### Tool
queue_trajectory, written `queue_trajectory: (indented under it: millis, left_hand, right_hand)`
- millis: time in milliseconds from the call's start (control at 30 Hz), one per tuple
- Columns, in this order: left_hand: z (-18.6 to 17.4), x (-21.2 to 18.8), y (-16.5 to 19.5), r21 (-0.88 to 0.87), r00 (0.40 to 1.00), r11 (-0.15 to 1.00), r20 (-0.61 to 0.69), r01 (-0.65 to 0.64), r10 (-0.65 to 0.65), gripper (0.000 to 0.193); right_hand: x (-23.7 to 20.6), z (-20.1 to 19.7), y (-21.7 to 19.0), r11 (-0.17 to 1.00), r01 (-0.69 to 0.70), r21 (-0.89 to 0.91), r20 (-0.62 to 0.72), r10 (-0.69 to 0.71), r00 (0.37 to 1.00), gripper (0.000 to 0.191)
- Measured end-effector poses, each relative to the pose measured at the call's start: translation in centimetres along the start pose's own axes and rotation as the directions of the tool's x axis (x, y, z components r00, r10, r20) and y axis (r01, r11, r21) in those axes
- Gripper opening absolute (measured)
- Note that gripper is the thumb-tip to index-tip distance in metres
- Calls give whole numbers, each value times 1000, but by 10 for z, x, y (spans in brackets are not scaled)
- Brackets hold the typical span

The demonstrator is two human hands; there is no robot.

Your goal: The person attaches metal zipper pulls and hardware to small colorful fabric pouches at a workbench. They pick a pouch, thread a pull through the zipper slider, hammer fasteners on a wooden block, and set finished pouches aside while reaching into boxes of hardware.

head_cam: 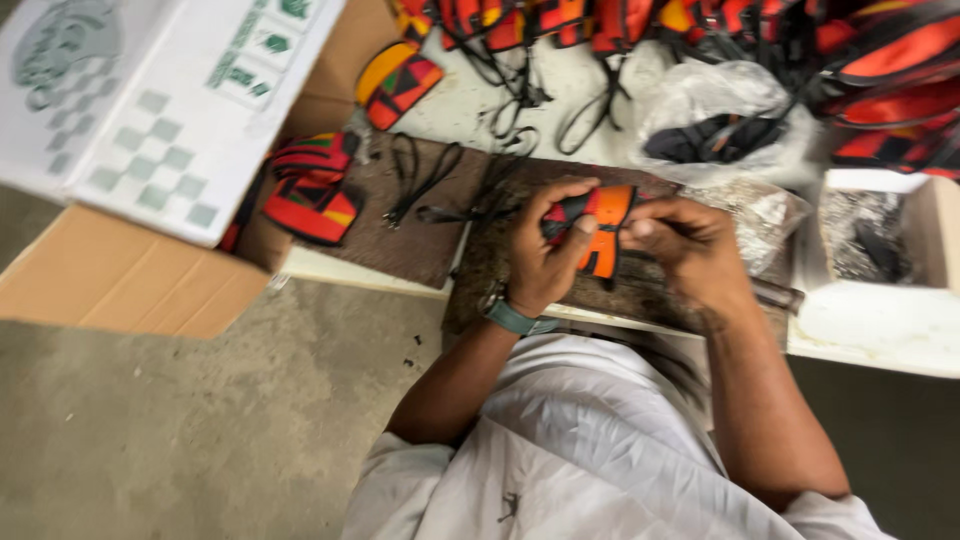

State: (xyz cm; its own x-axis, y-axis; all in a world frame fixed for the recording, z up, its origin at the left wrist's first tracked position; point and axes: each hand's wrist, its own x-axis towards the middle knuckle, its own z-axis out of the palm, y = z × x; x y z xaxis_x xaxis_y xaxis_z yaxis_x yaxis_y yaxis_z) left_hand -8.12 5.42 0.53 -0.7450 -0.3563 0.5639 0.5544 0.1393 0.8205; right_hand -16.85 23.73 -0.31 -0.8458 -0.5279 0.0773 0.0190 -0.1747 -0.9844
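Both hands, left (pixel 545 262) and right (pixel 690 250), pinch an orange pouch (pixel 598 232) over the dark mat (pixel 500 262) near the table (pixel 880 330) edge; a loosened grip could drop it to the floor (pixel 200 440).

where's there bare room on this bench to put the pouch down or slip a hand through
Free: the dark mat between the black cords and left hand, and the pale ledge below the open small box. Crowded: the back row of orange pouches, the plastic bag, and where both hands grip the orange pouch, right hand.
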Motion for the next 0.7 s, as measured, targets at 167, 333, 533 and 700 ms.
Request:
queue_trajectory:
  millis: [167,333,533,700]
  left_hand:
    - [0,0,6,99,997,992,37,-74,71,28]
    - [7,0,7,68,997,996,56,-62,58,28]
    - [9,-6,1,-38,995,995,46,92,-91,29]
    - [7,-8,6,20,995,998,79,67,-69,27]
  right_hand:
    - [2,20,11,947,57,315,-37,-48,998,12]
    - [5,32,6,825,121,552,-61,-105,993,26]
    - [4,33,8,857,236,458,-55,-237,970,35]
    - [8,26,11,859,251,446,-28,-267,963,38]
